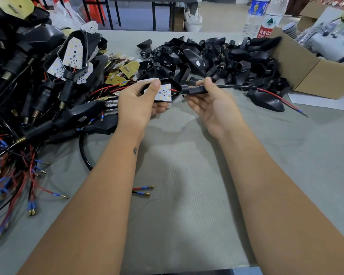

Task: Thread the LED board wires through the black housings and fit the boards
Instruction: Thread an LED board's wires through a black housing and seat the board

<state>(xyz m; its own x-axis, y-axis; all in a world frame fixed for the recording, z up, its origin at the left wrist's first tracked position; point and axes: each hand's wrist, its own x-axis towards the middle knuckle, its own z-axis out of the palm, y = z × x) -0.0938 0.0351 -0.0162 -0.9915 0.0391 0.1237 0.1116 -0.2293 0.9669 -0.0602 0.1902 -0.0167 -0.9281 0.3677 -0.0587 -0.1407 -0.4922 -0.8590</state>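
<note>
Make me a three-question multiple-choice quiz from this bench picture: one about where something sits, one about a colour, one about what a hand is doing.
1. Where is the cardboard box?
A. far right of the table
B. near left corner
C. under the forearms

2. What colour is the wire at the LED board in the housing?
A. green
B. red
C. white

3. What is the right hand doing?
A. lying flat on the table
B. holding a bottle
C. pinching the housing's black stem

Answers: 1 A, the box lies open beside the loose housings at right. 2 B, a red lead runs from the board. 3 C, thumb and fingers close on the stem while the left hand holds the board.
</note>
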